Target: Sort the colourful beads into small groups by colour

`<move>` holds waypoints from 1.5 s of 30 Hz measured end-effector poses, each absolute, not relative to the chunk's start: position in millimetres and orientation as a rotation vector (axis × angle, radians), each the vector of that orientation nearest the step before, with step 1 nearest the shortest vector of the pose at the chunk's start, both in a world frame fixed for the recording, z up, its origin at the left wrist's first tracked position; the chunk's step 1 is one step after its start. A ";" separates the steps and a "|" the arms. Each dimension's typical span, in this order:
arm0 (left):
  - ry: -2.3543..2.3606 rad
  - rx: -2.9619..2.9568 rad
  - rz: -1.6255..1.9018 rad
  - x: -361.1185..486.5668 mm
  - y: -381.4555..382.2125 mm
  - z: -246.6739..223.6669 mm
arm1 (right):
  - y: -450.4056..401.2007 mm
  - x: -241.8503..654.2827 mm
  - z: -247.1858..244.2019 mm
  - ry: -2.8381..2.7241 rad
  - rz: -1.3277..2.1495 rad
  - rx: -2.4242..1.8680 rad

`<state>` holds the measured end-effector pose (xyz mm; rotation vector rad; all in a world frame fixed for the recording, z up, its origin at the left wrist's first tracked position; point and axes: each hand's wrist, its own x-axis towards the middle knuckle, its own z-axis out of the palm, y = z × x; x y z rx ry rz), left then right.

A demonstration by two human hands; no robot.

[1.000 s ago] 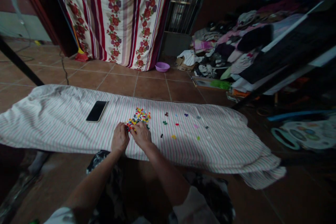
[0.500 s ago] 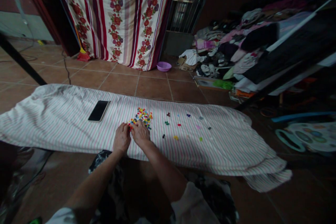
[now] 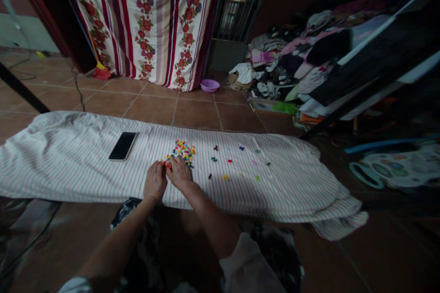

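Single view, worn on your head, facing forward and down. You look across striped cloth [image 3: 292,187] from above its near edge, long side running across frame. Cloth's right end inside frame, left end meeting frame border. Your forearms [image 3: 113,238] rise from bottom; left hand [image 3: 154,180] and right hand [image 3: 179,171] small, at middle distance. Wide coverage: past far edge, tiled floor [image 3: 197,112], curtain [image 3: 161,23], clothes pile [image 3: 292,55] upper right.

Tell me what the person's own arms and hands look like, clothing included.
The left grip and right grip are bare hands, without gloves. No watch or bracelet shows; I can't make out any rings. Both forearms are uncovered. The right sleeve is plain, loose and whitish, ending near the elbow; only a pale edge of the left sleeve shows.
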<state>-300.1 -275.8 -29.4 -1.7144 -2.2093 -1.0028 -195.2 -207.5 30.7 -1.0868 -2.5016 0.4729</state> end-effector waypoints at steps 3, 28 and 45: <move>-2.192 -1.727 -1.007 -300.5 -276.1 -28.4 | -209.4 -191.1 31.3 -2.430 0.501 -1.125; -2.113 -1.725 -0.984 -298.0 -277.3 -22.9 | -123.9 -3.7 22.6 -2.084 0.258 -1.630; -2.129 -1.721 -0.939 -298.6 -276.6 -23.7 | -107.3 11.2 11.5 -2.259 0.068 -1.862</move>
